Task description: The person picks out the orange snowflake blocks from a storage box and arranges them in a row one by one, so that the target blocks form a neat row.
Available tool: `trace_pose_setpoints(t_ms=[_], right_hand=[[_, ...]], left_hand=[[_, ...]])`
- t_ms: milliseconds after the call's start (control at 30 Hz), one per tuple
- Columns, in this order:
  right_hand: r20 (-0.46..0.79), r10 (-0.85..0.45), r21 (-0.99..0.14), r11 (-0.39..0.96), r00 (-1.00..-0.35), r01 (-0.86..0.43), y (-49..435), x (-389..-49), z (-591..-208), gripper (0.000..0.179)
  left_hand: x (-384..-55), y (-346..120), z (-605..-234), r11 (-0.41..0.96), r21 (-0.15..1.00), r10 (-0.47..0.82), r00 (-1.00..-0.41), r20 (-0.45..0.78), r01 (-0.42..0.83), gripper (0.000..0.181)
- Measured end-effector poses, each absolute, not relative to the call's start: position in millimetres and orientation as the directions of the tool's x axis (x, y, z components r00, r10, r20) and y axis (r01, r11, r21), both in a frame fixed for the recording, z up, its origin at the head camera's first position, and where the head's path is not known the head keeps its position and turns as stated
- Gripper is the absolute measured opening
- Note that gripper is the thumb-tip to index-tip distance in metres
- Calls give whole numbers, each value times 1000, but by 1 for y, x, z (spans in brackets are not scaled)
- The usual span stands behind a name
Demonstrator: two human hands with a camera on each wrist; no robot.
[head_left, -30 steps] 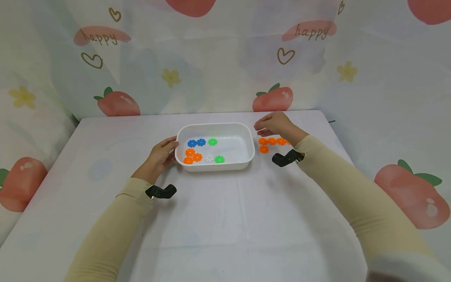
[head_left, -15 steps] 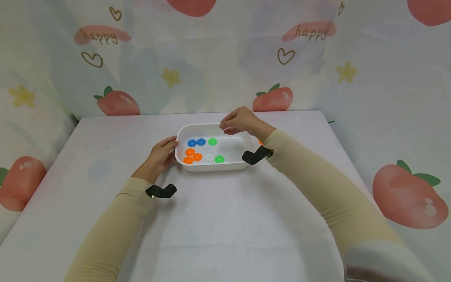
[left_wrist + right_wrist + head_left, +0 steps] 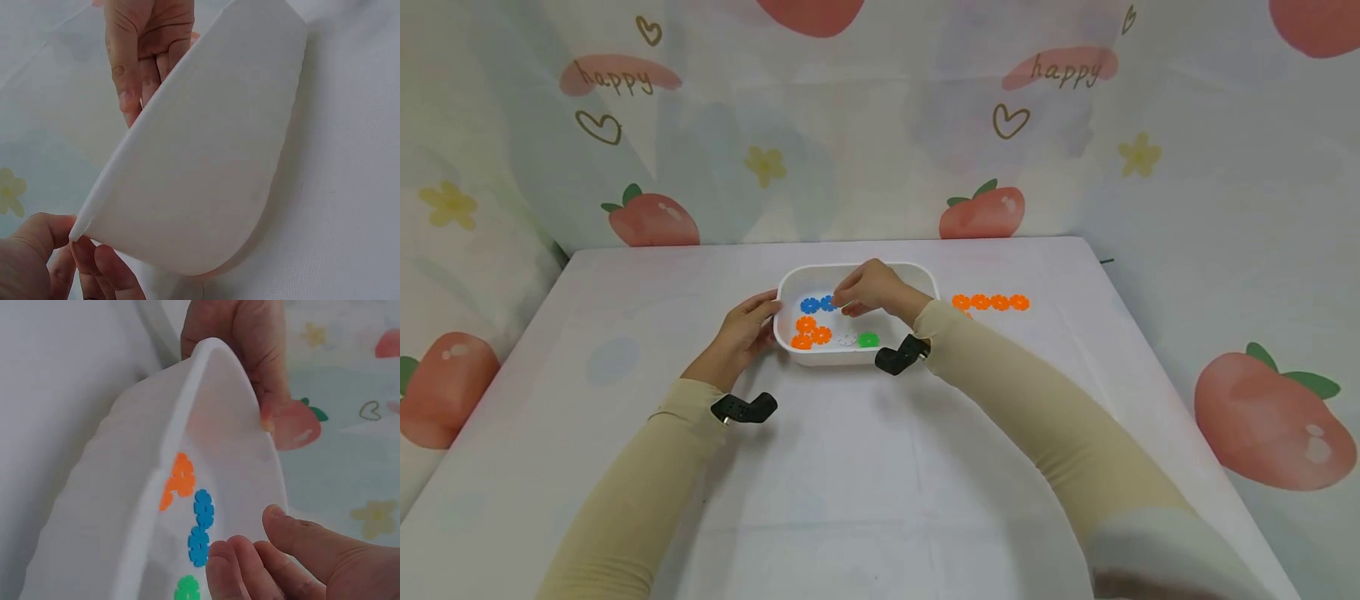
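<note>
A white plastic tray (image 3: 797, 357) stands on the table, holding flower-shaped plastic discs. My left hand (image 3: 741, 333) grips its left end, thumb at the rim and fingers beneath, as the left wrist view shows. Over the tray's middle is my right hand (image 3: 876, 290), thumb apart from the bent fingers and nothing between them. Its fingertips come close to two blue discs (image 3: 201, 525) and a green disc (image 3: 187, 587), which the hand hides in the head view. Several orange discs (image 3: 806, 325) lie at the left, with a white disc (image 3: 847, 337) and another green disc (image 3: 868, 340) near the front.
Right of the tray, orange discs (image 3: 999, 302) form a row on the white-covered table (image 3: 850, 467), one more partly behind the right sleeve. A patterned cloth backdrop (image 3: 865, 125) rises behind the table and at its sides. Each wrist carries a black band mount (image 3: 745, 408).
My right hand has travelled left from above the orange row, across the tray's right part, and lowered into the middle. My left hand stays on the tray's left end.
</note>
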State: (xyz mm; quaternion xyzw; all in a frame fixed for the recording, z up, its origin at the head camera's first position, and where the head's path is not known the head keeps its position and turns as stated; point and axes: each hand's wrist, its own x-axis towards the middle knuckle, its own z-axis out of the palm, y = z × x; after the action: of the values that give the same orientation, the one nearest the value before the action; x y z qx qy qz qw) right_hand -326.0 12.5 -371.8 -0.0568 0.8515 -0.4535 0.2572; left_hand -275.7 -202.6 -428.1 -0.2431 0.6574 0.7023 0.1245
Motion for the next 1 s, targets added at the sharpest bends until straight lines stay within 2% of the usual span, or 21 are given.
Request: trace_pose_setpoints(t_ms=[333, 533, 1000], right_hand=[[-356, -337, -766, 640, -871, 65, 2, -330, -396, 28], [-335, -379, -767, 641, -863, 16, -6, -331, -402, 31], [-305, -443, -678, 722, -843, -135, -13, -325, -408, 30]], left_hand=[[-278, -204, -429, -96, 861, -143, -849, -509, -500, 43], [-277, -203, -430, -114, 863, -137, -852, -505, -493, 44], [-278, -202, -431, -115, 864, -158, -850, -503, -490, 44]])
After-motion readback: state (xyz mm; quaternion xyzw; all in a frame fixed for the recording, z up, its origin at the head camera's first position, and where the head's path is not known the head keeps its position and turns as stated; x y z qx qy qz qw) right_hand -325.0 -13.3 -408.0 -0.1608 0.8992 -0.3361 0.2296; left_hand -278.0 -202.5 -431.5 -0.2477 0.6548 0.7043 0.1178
